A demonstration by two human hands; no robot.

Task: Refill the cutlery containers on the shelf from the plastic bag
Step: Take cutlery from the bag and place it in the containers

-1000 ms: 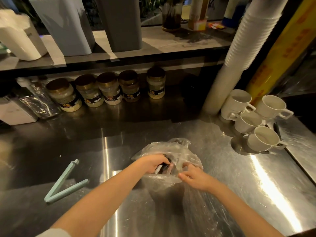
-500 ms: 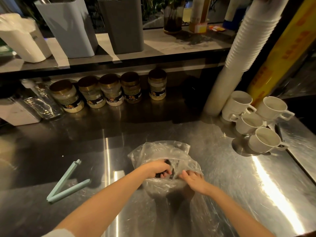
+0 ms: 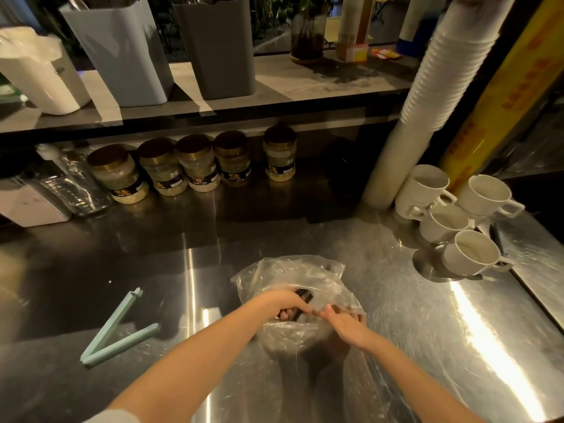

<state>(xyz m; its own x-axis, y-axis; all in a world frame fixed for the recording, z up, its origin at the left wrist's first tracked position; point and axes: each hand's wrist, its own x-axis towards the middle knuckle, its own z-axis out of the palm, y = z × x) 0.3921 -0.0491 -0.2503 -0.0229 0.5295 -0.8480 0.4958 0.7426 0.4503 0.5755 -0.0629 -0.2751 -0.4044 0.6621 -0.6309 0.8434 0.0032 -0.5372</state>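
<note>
A clear plastic bag (image 3: 290,271) lies crumpled on the steel counter (image 3: 396,315) in front of me. My left hand (image 3: 282,303) reaches into its mouth, fingers curled round dark cutlery (image 3: 304,295) inside. My right hand (image 3: 345,325) holds the bag's near rim, fingertips beside the left hand. Up on the shelf (image 3: 305,83) stand three cutlery containers: a white one (image 3: 39,77) at the left, a pale blue one (image 3: 122,56) and a dark grey one (image 3: 219,47). Their contents are mostly cut off by the top of the view.
A pale green bag clip (image 3: 114,331) lies open on the counter to the left. Several jars (image 3: 198,164) line the back under the shelf. White mugs (image 3: 470,251) and a tall stack of paper cups (image 3: 427,96) stand at the right.
My left hand has pushed deeper into the bag and closed on the dark cutlery. My right hand shifted slightly along the rim. The view tilted up a little.
</note>
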